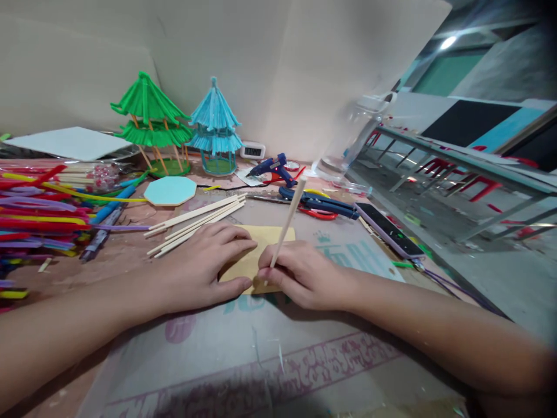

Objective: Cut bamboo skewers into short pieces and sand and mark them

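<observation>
Near the counter's [304, 360] front edge, the left hand [198, 270] presses flat, fingers together, on a tan card [265, 241] while the right hand's [304, 276] fingers pinch a wooden stick [288, 217].

We log the stick [287, 223] as pale bare wood, smooth and matt; the loose bundle of sticks [195, 219] looks the same. Card [266, 233]: tan paperboard, matt. Table cover [261, 360]: printed cardboard, dull and scuffed. Phone [389, 229]: glossy screen. Glue gun [272, 168]: blue plastic, slight sheen. Jar [348, 145]: clear and shiny; we cannot tell plastic from glass.
</observation>
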`<act>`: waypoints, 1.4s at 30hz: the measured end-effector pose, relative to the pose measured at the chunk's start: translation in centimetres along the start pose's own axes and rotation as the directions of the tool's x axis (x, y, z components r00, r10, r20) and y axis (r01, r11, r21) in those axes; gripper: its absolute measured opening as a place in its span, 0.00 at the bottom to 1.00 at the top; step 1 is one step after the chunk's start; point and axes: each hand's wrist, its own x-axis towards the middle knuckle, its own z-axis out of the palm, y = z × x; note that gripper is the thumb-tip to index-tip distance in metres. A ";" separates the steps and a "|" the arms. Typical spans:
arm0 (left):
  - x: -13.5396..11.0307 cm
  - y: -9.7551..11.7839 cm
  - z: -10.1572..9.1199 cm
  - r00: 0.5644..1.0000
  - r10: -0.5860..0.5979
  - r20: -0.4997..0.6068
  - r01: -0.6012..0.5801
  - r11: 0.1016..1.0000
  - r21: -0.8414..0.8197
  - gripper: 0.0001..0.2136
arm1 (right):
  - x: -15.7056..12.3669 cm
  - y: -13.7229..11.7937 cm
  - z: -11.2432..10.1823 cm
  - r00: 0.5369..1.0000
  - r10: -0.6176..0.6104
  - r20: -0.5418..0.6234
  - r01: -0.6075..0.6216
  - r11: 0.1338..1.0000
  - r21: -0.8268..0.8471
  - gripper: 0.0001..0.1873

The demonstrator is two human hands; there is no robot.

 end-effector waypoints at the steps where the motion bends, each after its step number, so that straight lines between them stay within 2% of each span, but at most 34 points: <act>1: 0.0 0.0 0.0 1.000 -0.007 0.000 0.007 1.000 0.002 0.22 | -0.1 0.2 0.0 1.000 -0.001 0.001 0.001 0.999 -0.044 0.10; 3: 0.0 -0.1 0.1 1.000 -0.030 -0.001 0.030 1.000 0.007 0.24 | -0.2 0.5 -0.2 0.999 0.049 -0.024 -0.051 0.992 -0.117 0.10; 5: 0.0 0.0 0.1 0.999 -0.039 0.003 0.039 0.999 0.008 0.24 | -0.4 0.7 -0.5 0.994 0.095 -0.053 -0.101 0.987 -0.122 0.10; 9: -0.1 0.0 0.1 1.000 -0.021 0.003 0.021 1.000 0.021 0.22 | -0.6 0.8 -0.7 0.999 0.030 0.015 -0.028 0.997 -0.078 0.11; 13: -0.1 0.0 0.2 0.999 -0.046 -0.012 0.046 0.999 0.027 0.25 | -0.5 1.5 -0.9 0.989 0.139 -0.057 -0.147 0.976 -0.162 0.11; 18: -0.1 0.0 0.2 0.999 -0.036 -0.008 0.036 0.999 0.015 0.23 | -0.6 1.6 -1.1 0.997 0.069 0.031 -0.067 0.996 -0.053 0.11; 21: -0.1 0.0 0.3 0.998 -0.052 -0.018 0.052 0.998 0.018 0.25 | -0.6 1.8 -1.1 0.984 0.168 -0.061 -0.174 0.979 -0.110 0.10; 25: -0.1 -0.1 0.3 0.999 -0.046 -0.002 0.046 0.999 0.021 0.24 | -0.4 2.0 -0.9 0.995 0.097 0.009 -0.097 0.995 -0.013 0.11; 29: -0.1 -0.1 0.2 0.997 -0.073 0.007 0.073 0.997 0.035 0.26 | -0.3 1.9 -0.8 0.988 0.138 -0.075 -0.144 0.987 -0.076 0.09; 33: -0.1 -0.1 0.2 0.998 -0.056 0.011 0.055 0.998 0.029 0.24 | -0.5 1.7 -0.9 0.997 0.068 0.032 -0.066 0.996 -0.059 0.10; 34: -0.1 -0.1 0.1 0.998 -0.058 0.014 0.057 0.998 0.030 0.24 | -0.5 1.9 -1.0 0.996 0.082 0.029 -0.080 0.994 -0.071 0.10; 36: 0.0 0.0 0.1 0.997 -0.072 0.021 0.072 0.997 0.034 0.25 | -0.4 2.5 -1.1 0.983 0.179 -0.049 -0.183 0.978 -0.100 0.08; 38: 0.0 0.0 0.1 0.996 -0.084 0.024 0.083 0.996 0.036 0.26 | -0.1 3.1 -1.1 0.934 0.320 -0.161 -0.317 0.947 0.041 0.09; 39: 0.0 0.0 0.1 0.996 -0.086 0.024 0.085 0.996 0.035 0.26 | 0.1 3.3 -1.1 0.898 0.393 -0.198 -0.353 0.911 0.212 0.10; 40: 0.0 0.0 0.1 0.996 -0.086 0.019 0.085 0.996 0.034 0.26 | 0.2 3.3 -1.0 0.861 0.467 -0.201 -0.353 0.834 0.425 0.11; 41: 0.0 0.0 0.1 0.996 -0.086 0.011 0.085 0.996 0.033 0.26 | 0.4 3.2 -0.9 0.831 0.529 -0.174 -0.315 0.705 0.636 0.13; 42: -0.1 0.0 0.1 0.996 -0.085 0.006 0.085 0.996 0.032 0.26 | 0.5 3.1 -0.8 0.814 0.568 -0.123 -0.257 0.541 0.801 0.15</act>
